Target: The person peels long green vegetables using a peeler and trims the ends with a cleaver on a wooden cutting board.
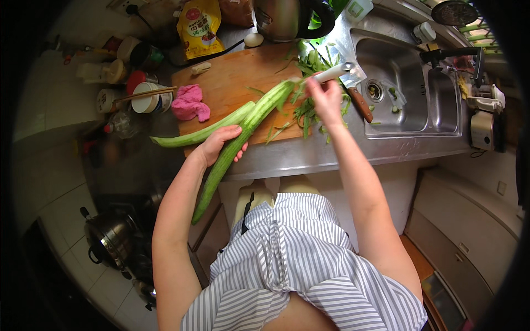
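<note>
My left hand (219,142) grips a long, curved green cucumber-like vegetable (254,118) around its middle. Its far part is pale from peeling, while the near end is dark green and hangs past the counter's front edge. In my right hand (325,101), slightly blurred, is a peeler with a white handle (332,73), at the far tip of the vegetable; its blade cannot be made out. A second, pale peeled vegetable (194,136) lies across the wooden cutting board (236,78), partly behind the held one. Green peelings (307,113) are heaped at the board's right side.
A cleaver with a wooden handle (359,103) lies beside the steel sink (393,49). A pink cloth (190,102) rests at the board's left edge. Behind stand a yellow seasoning bag (199,29), an egg (253,39) and a kettle (277,18). Chopsticks cross a white tub (145,98).
</note>
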A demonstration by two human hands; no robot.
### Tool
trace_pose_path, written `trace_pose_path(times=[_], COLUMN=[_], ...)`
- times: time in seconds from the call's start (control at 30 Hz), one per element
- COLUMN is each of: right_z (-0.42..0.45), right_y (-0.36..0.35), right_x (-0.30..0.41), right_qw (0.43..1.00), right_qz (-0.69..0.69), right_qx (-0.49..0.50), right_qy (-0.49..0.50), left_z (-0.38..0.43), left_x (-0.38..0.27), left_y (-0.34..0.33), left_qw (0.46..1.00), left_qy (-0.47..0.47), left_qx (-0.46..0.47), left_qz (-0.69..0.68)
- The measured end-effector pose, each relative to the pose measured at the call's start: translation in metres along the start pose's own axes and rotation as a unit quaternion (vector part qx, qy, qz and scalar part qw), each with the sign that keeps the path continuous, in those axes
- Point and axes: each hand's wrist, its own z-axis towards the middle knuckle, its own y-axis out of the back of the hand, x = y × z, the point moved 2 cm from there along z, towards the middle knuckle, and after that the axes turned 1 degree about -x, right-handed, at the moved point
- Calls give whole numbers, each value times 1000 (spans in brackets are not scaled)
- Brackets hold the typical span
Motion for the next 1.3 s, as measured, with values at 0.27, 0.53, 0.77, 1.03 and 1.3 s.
trace_pose_path(times=[0.27, 0.53, 0.77, 1.03, 1.3], right_z=[-19, 2, -24, 29, 17], right_y=[-12, -22, -22, 14, -6], right_x=[35, 23, 26, 19, 16], right_qw=[998, 988, 987, 972, 991], right_qz=[-29, -25, 91, -229, 41], right_qx=[43, 85, 123, -28, 113], right_qy=[39, -124, -43, 41, -66], left_z=[-1, -5, 0, -1, -5], left_x=[1, -1, 3, 0, 4], left_y=[0, -7, -4, -6, -13], left_qw=[999, 1000, 999, 999, 999], left_qy=[-8, -11, -8, -20, -14], left_qx=[28, -6, 9, -42, -36], left_qz=[-23, 8, -36, 0, -14])
